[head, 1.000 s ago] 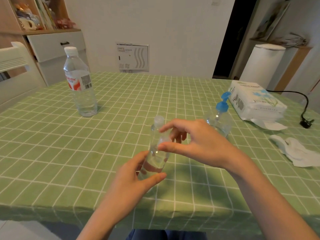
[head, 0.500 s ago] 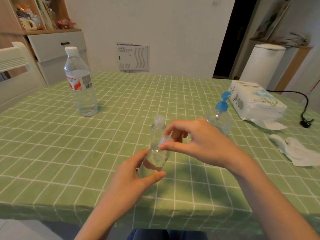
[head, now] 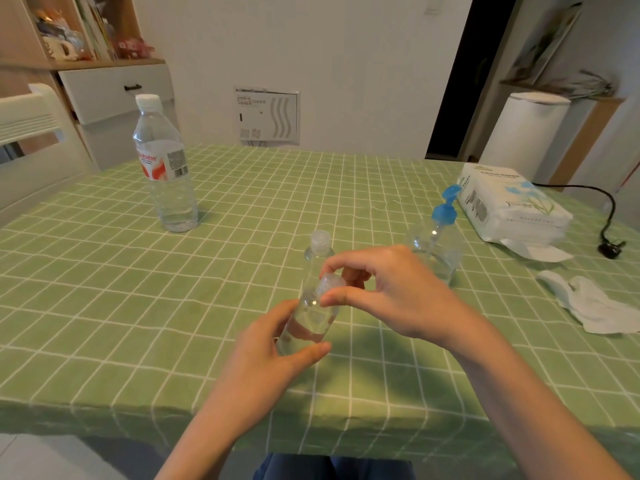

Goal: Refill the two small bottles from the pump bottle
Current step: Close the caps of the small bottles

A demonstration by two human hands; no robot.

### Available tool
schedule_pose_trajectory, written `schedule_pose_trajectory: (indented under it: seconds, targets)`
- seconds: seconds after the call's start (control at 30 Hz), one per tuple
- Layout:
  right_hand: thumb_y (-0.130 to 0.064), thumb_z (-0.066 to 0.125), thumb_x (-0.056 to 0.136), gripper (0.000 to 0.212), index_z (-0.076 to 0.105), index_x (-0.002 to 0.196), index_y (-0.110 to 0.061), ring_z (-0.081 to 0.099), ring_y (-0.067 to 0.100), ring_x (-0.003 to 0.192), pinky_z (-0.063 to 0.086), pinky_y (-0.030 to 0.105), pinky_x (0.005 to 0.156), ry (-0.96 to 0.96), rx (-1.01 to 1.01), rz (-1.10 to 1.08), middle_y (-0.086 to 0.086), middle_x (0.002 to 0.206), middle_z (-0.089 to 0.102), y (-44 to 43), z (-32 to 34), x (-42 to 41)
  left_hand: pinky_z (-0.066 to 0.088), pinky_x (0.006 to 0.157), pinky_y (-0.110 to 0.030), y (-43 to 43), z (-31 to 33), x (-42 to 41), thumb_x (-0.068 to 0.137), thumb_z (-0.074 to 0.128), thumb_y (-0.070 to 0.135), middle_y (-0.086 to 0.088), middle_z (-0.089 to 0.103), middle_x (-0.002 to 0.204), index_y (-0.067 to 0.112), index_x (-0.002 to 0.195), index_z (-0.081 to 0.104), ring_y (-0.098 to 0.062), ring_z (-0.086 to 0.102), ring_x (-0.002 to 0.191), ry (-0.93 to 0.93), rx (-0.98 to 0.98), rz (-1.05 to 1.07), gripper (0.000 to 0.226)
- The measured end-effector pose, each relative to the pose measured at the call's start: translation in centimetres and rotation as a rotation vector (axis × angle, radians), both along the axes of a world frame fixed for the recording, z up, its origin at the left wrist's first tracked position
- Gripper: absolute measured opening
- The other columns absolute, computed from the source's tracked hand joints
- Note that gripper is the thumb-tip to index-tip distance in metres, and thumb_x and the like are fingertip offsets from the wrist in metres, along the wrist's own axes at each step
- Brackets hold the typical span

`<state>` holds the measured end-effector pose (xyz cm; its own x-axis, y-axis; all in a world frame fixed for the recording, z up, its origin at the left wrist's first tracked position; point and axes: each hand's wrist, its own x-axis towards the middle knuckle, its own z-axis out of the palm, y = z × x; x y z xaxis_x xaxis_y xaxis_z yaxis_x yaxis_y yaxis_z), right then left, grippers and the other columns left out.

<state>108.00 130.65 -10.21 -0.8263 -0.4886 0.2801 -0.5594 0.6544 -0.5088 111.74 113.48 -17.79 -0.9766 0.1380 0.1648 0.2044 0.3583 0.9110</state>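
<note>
My left hand (head: 266, 355) grips the body of a small clear bottle (head: 308, 322) near the table's front edge. Thumb and fingers of my right hand (head: 388, 296) pinch that bottle's clear cap (head: 330, 284). A second small clear bottle (head: 318, 251), capped, stands upright just behind it, partly hidden. The pump bottle (head: 438, 244), clear with a blue pump head, stands to the right behind my right hand.
A large water bottle (head: 164, 168) stands at the back left on the green checked tablecloth (head: 104, 289). At the right lie a tissue pack (head: 509, 206), crumpled white tissues (head: 595, 306) and a black cable with plug (head: 611, 244). A chair stands at the far left.
My right hand's fingers have closed tighter round the cap of the held bottle, and both hands have shifted slightly. The other bottles have not moved.
</note>
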Motion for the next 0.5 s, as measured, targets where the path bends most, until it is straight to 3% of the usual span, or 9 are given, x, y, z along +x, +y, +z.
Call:
schedule_pose_trajectory:
  seconds: [0.17,0.3,0.5]
  targets:
    - [-0.036,0.068,0.082,0.02,0.073,0.09,-0.019,0.053,0.019,0.062,0.039,0.021,0.062,0.035,-0.063,-0.045,0.01,0.066,0.066,-0.4,-0.5,-0.1,0.043,0.071,-0.021,0.5,-0.2,0.1,0.07,0.076,0.033,0.01,0.07,0.084,0.033,0.1,0.063,-0.001,0.063,0.08,0.038,-0.023,0.091,0.033]
    - [-0.035,0.07,0.081,0.024,0.073,0.094,-0.015,0.047,0.012,0.057,0.037,0.016,0.061,0.053,-0.085,-0.072,0.0,0.061,0.058,-1.0,-0.5,-0.2,0.05,0.079,-0.034,0.6,-0.1,0.1,0.071,0.076,0.032,0.003,0.068,0.088,0.033,0.099,0.063,-0.011,0.064,0.084,0.064,-0.033,0.15,0.032]
    - [-0.036,0.07,0.079,0.034,0.071,0.106,-0.015,0.05,0.003,0.058,0.042,0.016,0.067,0.065,-0.176,-0.096,-0.015,0.061,0.052,-2.0,-0.8,-0.5,0.05,0.071,-0.026,-0.5,0.2,-0.5,0.063,0.076,0.045,0.008,0.071,0.084,0.035,0.099,0.063,-0.007,0.064,0.079,0.046,0.001,0.143,0.039]
